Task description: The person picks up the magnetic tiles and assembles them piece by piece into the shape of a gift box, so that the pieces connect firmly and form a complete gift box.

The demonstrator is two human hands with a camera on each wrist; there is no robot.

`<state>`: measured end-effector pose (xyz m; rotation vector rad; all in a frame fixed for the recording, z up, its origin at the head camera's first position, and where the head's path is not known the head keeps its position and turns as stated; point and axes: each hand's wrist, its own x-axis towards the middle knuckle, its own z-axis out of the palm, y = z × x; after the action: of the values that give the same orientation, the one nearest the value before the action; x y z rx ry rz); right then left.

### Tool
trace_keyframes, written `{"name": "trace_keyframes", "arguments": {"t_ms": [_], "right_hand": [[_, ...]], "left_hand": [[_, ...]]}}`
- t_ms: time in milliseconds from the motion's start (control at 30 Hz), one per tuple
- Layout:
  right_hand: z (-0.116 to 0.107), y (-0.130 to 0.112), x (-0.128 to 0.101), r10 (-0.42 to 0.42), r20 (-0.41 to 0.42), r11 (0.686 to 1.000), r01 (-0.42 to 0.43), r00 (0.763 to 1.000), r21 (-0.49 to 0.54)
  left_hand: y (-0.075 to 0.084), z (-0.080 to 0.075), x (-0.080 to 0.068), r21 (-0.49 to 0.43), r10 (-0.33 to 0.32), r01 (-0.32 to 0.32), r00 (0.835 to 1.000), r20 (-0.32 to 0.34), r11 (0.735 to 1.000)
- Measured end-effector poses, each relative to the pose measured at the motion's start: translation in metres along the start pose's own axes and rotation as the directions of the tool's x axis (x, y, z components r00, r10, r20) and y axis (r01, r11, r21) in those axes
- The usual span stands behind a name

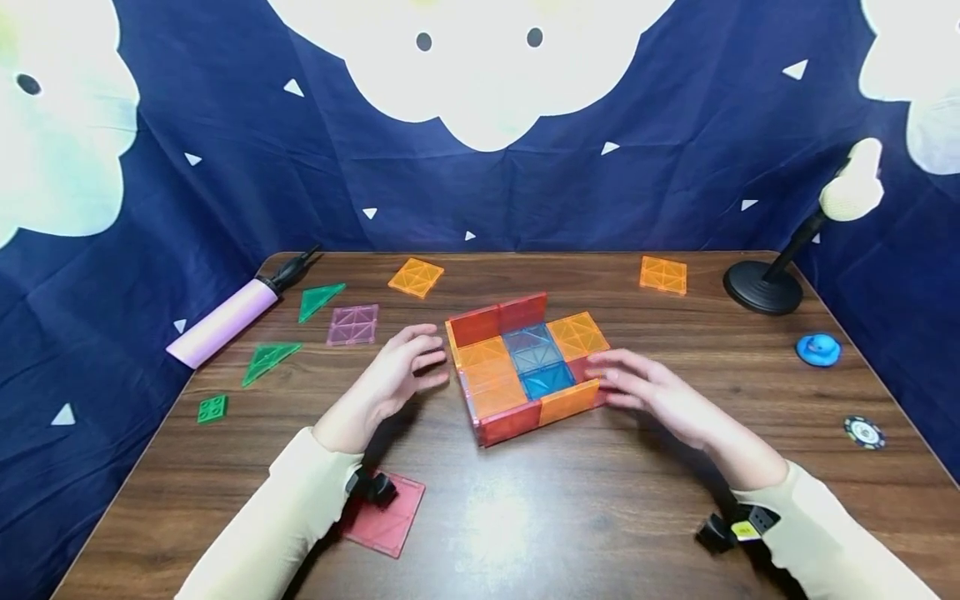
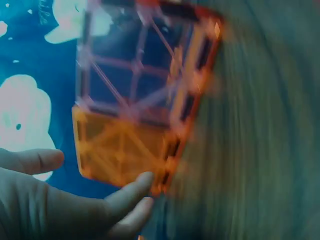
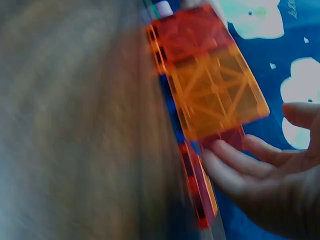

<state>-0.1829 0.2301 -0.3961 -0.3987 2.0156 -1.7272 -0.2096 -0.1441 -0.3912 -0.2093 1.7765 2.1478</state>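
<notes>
In the head view, a structure of translucent magnetic tiles [image 1: 491, 379] sits mid-table. Its floor combines orange and blue squares, with red tiles upright behind and red and orange ones upright in front. My left hand [image 1: 401, 367] is beside its left wall, fingers spread and loosely bent, holding nothing. The left wrist view shows those fingertips close to an upright orange tile [image 2: 120, 150]; contact cannot be made out. At the right end, my right hand [image 1: 652, 392] has its fingertips at a red tile [image 3: 227, 137], beside the orange front tile [image 3: 217, 92]. They look relaxed and grip nothing.
A red square tile [image 1: 386, 517] lies under the left forearm. Leftward are green triangles [image 1: 270, 360], a purple tile [image 1: 352, 325], a green block [image 1: 212, 408] and a lilac umbrella [image 1: 225, 321]. Rightward are a microphone stand [image 1: 763, 287], a blue duck [image 1: 818, 349] and a poker chip [image 1: 864, 432].
</notes>
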Motion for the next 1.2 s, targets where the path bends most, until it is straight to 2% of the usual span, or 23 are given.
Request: {"name": "trace_keyframes", "arguments": {"t_ms": [133, 200, 267, 367, 467, 567, 733, 867, 1033, 1100, 1200], "right_hand": [[-0.02, 0.002, 0.01, 0.014, -0.151, 1.0, -0.015, 0.989, -0.009], [-0.028, 0.004, 0.016, 0.05, -0.179, 0.999, -0.047, 0.983, 0.018], [-0.031, 0.006, 0.022, 0.077, -0.168, 0.997, -0.071, 0.983, 0.04], [-0.032, 0.008, 0.024, 0.094, -0.153, 0.995, -0.091, 0.984, 0.032], [-0.033, 0.007, 0.016, 0.1, -0.148, 0.995, -0.102, 0.984, -0.006], [-0.035, 0.005, 0.003, 0.109, -0.14, 0.994, -0.11, 0.984, -0.002], [-0.036, 0.007, -0.008, 0.117, -0.106, 0.99, -0.108, 0.988, 0.086], [-0.03, 0.007, -0.008, 0.108, -0.15, 0.98, -0.08, 0.983, 0.181], [-0.023, 0.006, -0.005, 0.089, -0.186, 0.94, -0.02, 0.979, 0.34], [-0.021, 0.005, -0.002, 0.074, -0.182, 0.93, -0.001, 0.98, 0.367], [-0.016, 0.005, 0.005, 0.042, -0.172, 0.941, 0.018, 0.984, 0.337]], "left_hand": [[-0.006, 0.008, -0.018, 0.063, -0.073, 0.068, 0.995, 0.065, 0.996], [-0.01, 0.014, -0.024, 0.083, -0.092, 0.084, 0.991, 0.101, 0.993], [-0.011, 0.017, -0.027, 0.076, -0.098, 0.089, 0.986, 0.138, 0.993], [-0.012, 0.018, -0.025, 0.025, -0.088, 0.085, 0.979, 0.186, 0.996], [-0.011, 0.012, -0.02, -0.014, -0.079, 0.085, 0.971, 0.224, 0.996], [-0.009, 0.003, -0.015, 0.011, -0.082, 0.082, 0.965, 0.248, 0.997], [-0.007, -0.005, -0.011, 0.066, -0.075, 0.057, 0.949, 0.305, 0.996], [-0.008, -0.005, -0.01, 0.064, -0.068, 0.049, 0.939, 0.337, 0.997], [-0.007, -0.004, -0.011, 0.06, -0.067, 0.05, 0.942, 0.328, 0.997], [-0.007, -0.004, -0.011, 0.064, -0.069, 0.05, 0.942, 0.327, 0.997], [-0.007, -0.004, -0.01, 0.069, -0.074, 0.054, 0.941, 0.331, 0.996]]}}
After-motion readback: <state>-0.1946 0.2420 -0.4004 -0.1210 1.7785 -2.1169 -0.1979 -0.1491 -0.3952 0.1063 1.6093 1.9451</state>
